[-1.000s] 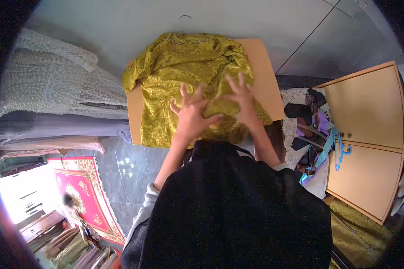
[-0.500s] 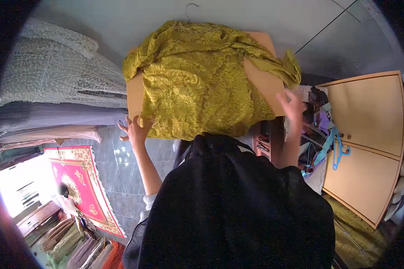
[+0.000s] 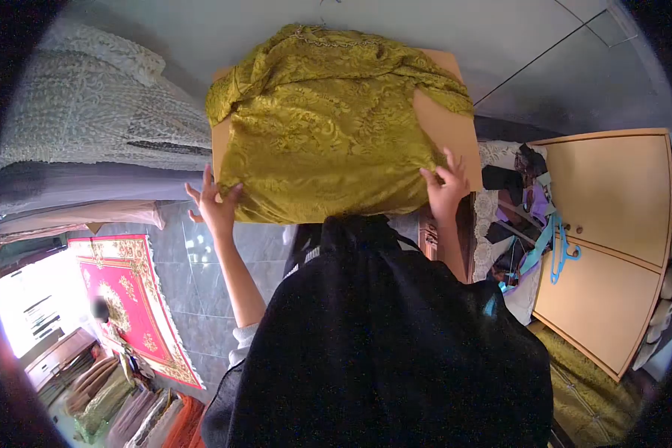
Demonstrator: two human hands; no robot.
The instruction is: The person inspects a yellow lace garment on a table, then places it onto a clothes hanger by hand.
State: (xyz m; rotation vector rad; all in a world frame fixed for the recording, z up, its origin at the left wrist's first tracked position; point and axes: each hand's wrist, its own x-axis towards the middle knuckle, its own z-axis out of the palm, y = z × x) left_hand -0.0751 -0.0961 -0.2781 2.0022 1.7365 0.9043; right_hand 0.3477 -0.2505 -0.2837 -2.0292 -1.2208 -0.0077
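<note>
A mustard-green lace garment [image 3: 328,142] with long sleeves lies spread over a tan board [image 3: 448,127]. A beaded trim runs along its neckline at the far end. My left hand [image 3: 215,209] pinches its left edge between thumb and fingers, the other fingers raised. On the opposite side, my right hand [image 3: 446,193] pinches the right edge in the same way. Between the two hands the cloth is drawn fairly smooth. Its nearest part is hidden behind my dark head covering [image 3: 396,321].
Pale lace and grey garments [image 3: 89,112] hang at left. A red patterned rug [image 3: 123,299] lies on the grey tiled floor [image 3: 216,291], with a person on it. At right stand a wooden cabinet [image 3: 612,194], a blue hanger [image 3: 564,257] and a pile of cloths [image 3: 511,187].
My hands, apart from the cloth earlier, have closed on its two side edges. The lower part is pulled smoother. The right sleeve, raised and blurred before, now lies down along the board.
</note>
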